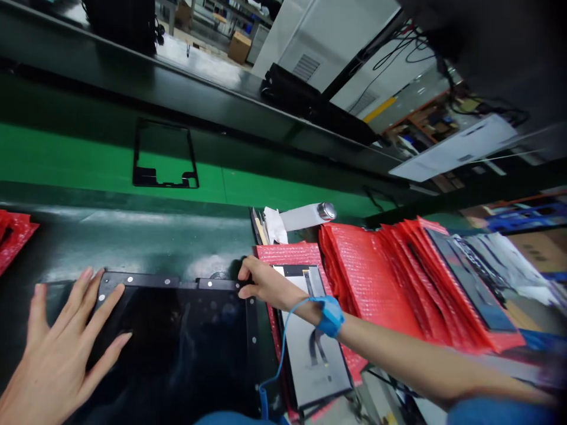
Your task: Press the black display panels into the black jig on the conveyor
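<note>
A dark, glossy flat panel [177, 354] lies in front of me, bordered by a black frame [230, 284] with silver round dots along its edges. My left hand [62, 354] is spread over the frame's upper left corner, its fingers apart and some fingertips touching the border. At the upper right corner, my right hand [266, 286] has its thumb and forefinger curled around the edge of the frame. A blue wrist strap [331, 316] with a coiled cord is on my right wrist. The panel's lower part runs out of view.
Right of the frame, a display screen with a pale back [310, 360] lies on red bubble wrap [290, 254]. Several red bubble-wrap pouches [376, 283] stand farther right. A white bottle [305, 216] lies behind. A thin black bezel [166, 179] rests on the green surface [66, 156].
</note>
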`<state>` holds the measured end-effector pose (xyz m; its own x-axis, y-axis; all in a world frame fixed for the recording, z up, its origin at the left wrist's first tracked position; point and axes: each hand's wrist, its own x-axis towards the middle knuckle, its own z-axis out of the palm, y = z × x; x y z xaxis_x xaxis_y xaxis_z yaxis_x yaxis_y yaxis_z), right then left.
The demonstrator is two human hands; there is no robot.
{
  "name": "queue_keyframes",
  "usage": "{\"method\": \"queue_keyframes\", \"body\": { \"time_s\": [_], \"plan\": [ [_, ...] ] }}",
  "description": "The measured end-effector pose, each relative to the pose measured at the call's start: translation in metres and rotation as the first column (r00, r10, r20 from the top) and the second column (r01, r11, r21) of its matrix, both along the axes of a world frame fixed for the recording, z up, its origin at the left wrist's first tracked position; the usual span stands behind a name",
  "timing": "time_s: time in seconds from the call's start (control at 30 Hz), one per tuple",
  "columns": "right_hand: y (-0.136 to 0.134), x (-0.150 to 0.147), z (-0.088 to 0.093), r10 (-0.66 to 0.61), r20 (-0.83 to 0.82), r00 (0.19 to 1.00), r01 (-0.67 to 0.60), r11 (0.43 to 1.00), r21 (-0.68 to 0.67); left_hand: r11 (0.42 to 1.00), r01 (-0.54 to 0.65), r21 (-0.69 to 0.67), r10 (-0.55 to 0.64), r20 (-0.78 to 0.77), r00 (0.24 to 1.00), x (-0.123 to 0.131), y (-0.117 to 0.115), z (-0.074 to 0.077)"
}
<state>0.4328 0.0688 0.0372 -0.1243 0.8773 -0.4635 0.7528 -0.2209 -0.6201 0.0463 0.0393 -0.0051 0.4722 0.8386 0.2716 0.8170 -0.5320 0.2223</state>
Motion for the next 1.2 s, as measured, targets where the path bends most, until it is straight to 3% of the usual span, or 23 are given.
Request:
{"method": "queue_keyframes", "body": {
  "time_s": [0.1, 0.17, 0.3, 0.37, 0.43, 0.5, 0.6, 0.8, 0.9, 1.07, 1.2],
  "plan": [
    [-0.015, -0.006, -0.003, -0.080, 0.002, 0.997, 0.079, 0.995, 0.053, 0.999, -0.010, -0.034, 0.010, 0.004, 1.000, 0.009, 0.001, 0.010],
    [-0.032, -0.013, -0.004, -0.139, 0.004, 0.990, 0.137, 0.978, 0.160, 0.999, 0.001, -0.040, -0.001, 0.001, 1.000, 0.010, 0.002, 0.014],
    [-0.084, -0.026, -0.001, -0.253, -0.032, 0.967, 0.242, 0.872, 0.424, 0.992, 0.057, -0.117, -0.054, 0.022, 0.998, -0.010, -0.006, 0.013],
    [-0.118, -0.029, 0.003, -0.259, -0.062, 0.964, 0.264, 0.900, 0.346, 0.964, 0.109, -0.241, -0.103, 0.037, 0.994, -0.029, -0.017, 0.012],
    [-0.149, -0.032, 0.006, -0.224, -0.085, 0.971, 0.235, 0.960, 0.152, 0.911, 0.150, -0.385, -0.144, 0.043, 0.989, -0.047, -0.027, 0.013],
    [-0.168, -0.035, 0.007, -0.199, -0.096, 0.975, 0.200, 0.980, -0.001, 0.861, 0.168, -0.481, -0.167, 0.044, 0.985, -0.059, -0.035, 0.016],
    [-0.171, -0.039, 0.008, -0.180, -0.056, 0.982, 0.177, 0.983, -0.058, 0.849, 0.161, -0.504, -0.164, 0.039, 0.986, -0.064, -0.038, 0.020],
    [-0.156, -0.047, 0.009, -0.154, 0.112, 0.982, 0.165, 0.981, -0.098, 0.911, 0.159, -0.381, -0.181, -0.022, 0.983, -0.055, -0.043, 0.011],
    [-0.168, -0.053, -0.001, -0.206, 0.087, 0.975, 0.208, 0.978, -0.021, 0.930, 0.158, -0.331, -0.173, -0.015, 0.985, -0.053, -0.049, 0.004],
    [-0.192, -0.061, -0.020, -0.224, 0.063, 0.973, 0.201, 0.946, 0.254, 0.963, 0.137, -0.232, -0.144, -0.014, 0.989, -0.047, -0.057, 0.002],
    [-0.180, -0.046, -0.002, -0.107, 0.098, 0.989, 0.087, 0.978, 0.188, 0.987, 0.103, -0.122, -0.106, -0.025, 0.994, -0.040, -0.061, 0.003]
  ]
}}
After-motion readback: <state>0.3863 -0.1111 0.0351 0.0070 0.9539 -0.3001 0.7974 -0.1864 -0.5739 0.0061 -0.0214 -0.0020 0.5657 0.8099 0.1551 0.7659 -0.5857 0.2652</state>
